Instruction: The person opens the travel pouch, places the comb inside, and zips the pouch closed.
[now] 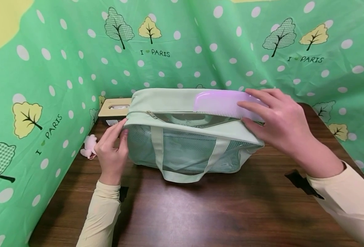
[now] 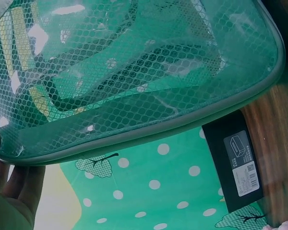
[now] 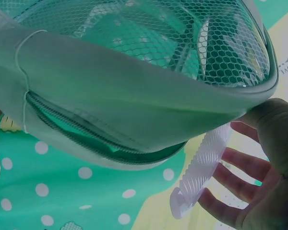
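While hands [image 1: 111, 149] [image 1: 280, 121] pinch bag [image 1: 186, 147] and comb [image 1: 220, 103], the latter's long axis sideways, teeth [image 1: 219, 112] down.

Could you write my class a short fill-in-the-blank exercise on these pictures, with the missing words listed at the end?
1. The right hand holds a toothed purple ____.
2. The left hand grips the bag, whose zipper is partly ____ rather than fully closed.
3. In the head view, the box stands to the ____ of the bag.
4. The words printed on the green cloth name the city of ____.

Missing words: comb; open; left; Paris.
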`<state>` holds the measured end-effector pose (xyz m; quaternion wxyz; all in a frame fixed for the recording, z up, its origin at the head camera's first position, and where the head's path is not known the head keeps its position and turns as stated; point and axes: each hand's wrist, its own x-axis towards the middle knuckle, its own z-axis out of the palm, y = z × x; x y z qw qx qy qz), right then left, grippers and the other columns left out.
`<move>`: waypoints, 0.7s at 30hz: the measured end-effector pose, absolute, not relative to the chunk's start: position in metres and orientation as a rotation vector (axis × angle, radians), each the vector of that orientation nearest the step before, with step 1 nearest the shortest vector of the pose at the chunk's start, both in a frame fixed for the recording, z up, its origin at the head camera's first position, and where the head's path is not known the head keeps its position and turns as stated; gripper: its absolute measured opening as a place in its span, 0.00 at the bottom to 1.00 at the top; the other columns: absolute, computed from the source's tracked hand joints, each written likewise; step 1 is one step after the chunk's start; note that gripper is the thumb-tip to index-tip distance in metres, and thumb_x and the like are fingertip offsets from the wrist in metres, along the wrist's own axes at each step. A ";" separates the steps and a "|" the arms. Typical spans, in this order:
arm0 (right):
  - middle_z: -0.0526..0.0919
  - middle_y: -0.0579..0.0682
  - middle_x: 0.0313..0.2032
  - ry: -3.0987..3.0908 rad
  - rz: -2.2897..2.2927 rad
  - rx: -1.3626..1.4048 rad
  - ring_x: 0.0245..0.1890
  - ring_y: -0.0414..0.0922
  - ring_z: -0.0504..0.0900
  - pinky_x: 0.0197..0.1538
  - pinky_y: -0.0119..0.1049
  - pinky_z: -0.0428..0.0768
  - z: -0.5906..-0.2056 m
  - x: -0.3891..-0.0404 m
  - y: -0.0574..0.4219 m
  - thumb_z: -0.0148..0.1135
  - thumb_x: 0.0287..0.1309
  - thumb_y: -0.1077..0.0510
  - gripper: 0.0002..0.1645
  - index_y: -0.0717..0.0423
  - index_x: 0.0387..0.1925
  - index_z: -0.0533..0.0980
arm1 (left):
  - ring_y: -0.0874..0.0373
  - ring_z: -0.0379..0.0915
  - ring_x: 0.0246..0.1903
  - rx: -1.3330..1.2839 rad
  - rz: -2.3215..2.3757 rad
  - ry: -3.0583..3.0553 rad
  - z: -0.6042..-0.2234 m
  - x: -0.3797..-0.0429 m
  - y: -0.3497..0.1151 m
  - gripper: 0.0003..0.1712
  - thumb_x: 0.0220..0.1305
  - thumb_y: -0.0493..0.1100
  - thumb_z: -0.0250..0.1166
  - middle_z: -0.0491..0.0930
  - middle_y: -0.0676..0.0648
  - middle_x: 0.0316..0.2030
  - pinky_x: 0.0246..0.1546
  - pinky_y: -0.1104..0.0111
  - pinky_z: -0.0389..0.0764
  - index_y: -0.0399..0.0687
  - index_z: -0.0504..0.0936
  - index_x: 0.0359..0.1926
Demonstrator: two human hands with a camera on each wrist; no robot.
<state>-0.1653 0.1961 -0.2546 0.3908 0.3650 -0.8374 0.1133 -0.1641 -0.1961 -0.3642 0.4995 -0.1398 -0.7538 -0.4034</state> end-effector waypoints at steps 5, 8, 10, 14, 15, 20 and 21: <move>0.85 0.63 0.56 -2.139 0.253 0.969 0.50 0.65 0.83 0.43 0.63 0.80 -0.252 -0.168 0.189 0.78 0.41 0.67 0.28 0.57 0.50 0.86 | 0.39 0.86 0.44 -0.339 -0.977 -1.814 -0.364 -0.164 -0.196 0.14 0.65 0.26 0.68 0.88 0.36 0.44 0.56 0.78 0.76 0.36 0.89 0.51; 0.84 0.65 0.56 -2.162 0.207 0.993 0.50 0.66 0.82 0.45 0.62 0.80 -0.250 -0.170 0.186 0.78 0.43 0.67 0.29 0.58 0.52 0.86 | 0.39 0.86 0.44 -0.339 -0.981 -1.808 -0.363 -0.165 -0.195 0.14 0.65 0.27 0.68 0.89 0.36 0.44 0.56 0.77 0.76 0.36 0.89 0.50; 0.84 0.66 0.56 -2.176 0.194 1.009 0.51 0.67 0.82 0.46 0.62 0.80 -0.250 -0.172 0.183 0.78 0.44 0.67 0.28 0.59 0.52 0.85 | 0.39 0.86 0.44 -0.337 -0.980 -1.809 -0.363 -0.165 -0.195 0.14 0.65 0.27 0.68 0.89 0.36 0.44 0.56 0.77 0.76 0.36 0.89 0.50; 0.84 0.66 0.55 -2.196 0.207 1.042 0.50 0.66 0.81 0.47 0.61 0.80 -0.249 -0.177 0.178 0.77 0.45 0.67 0.26 0.60 0.51 0.86 | 0.39 0.86 0.44 -0.326 -0.974 -1.812 -0.363 -0.165 -0.195 0.14 0.65 0.27 0.68 0.89 0.37 0.44 0.56 0.78 0.76 0.36 0.89 0.50; 0.84 0.66 0.55 -2.203 0.214 1.049 0.50 0.65 0.81 0.47 0.60 0.80 -0.250 -0.178 0.177 0.77 0.45 0.68 0.26 0.60 0.51 0.86 | 0.39 0.86 0.44 -0.324 -0.974 -1.812 -0.364 -0.165 -0.195 0.14 0.65 0.27 0.68 0.89 0.37 0.44 0.56 0.78 0.76 0.36 0.89 0.50; 0.85 0.64 0.56 -2.234 0.221 1.058 0.51 0.64 0.81 0.48 0.60 0.81 -0.249 -0.181 0.173 0.77 0.44 0.68 0.26 0.59 0.50 0.86 | 0.40 0.86 0.43 -0.328 -0.981 -1.805 -0.364 -0.166 -0.195 0.13 0.65 0.27 0.68 0.89 0.37 0.44 0.55 0.78 0.76 0.36 0.89 0.50; 0.85 0.63 0.56 -2.241 0.221 1.059 0.51 0.64 0.81 0.47 0.60 0.81 -0.249 -0.181 0.173 0.77 0.44 0.68 0.26 0.59 0.50 0.86 | 0.40 0.86 0.43 -0.329 -0.983 -1.802 -0.364 -0.166 -0.195 0.13 0.65 0.27 0.68 0.89 0.37 0.44 0.55 0.77 0.76 0.36 0.89 0.50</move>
